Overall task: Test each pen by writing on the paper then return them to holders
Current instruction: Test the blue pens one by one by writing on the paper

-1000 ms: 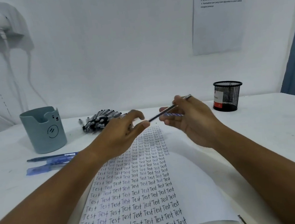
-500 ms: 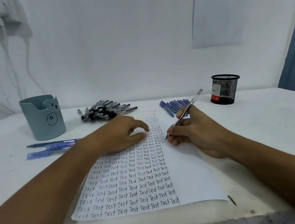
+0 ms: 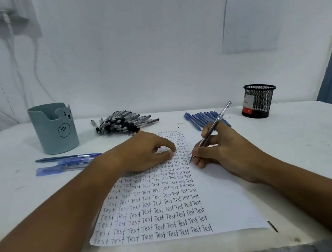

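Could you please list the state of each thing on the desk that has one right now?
Pen: pinched in right hand, tip on paper.
Left hand: resting on paper.
Teal holder: upright.
Mesh holder: upright.
Black pens: piled loose.
Blue pens: lying loose.

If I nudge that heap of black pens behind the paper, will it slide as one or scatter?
Probably scatter: the black pens lie loosely stacked across one another, unbound. Their round barrels look apt to roll on the flat white table. Each looks thin and light, so a gentle push may shift only the top ones.
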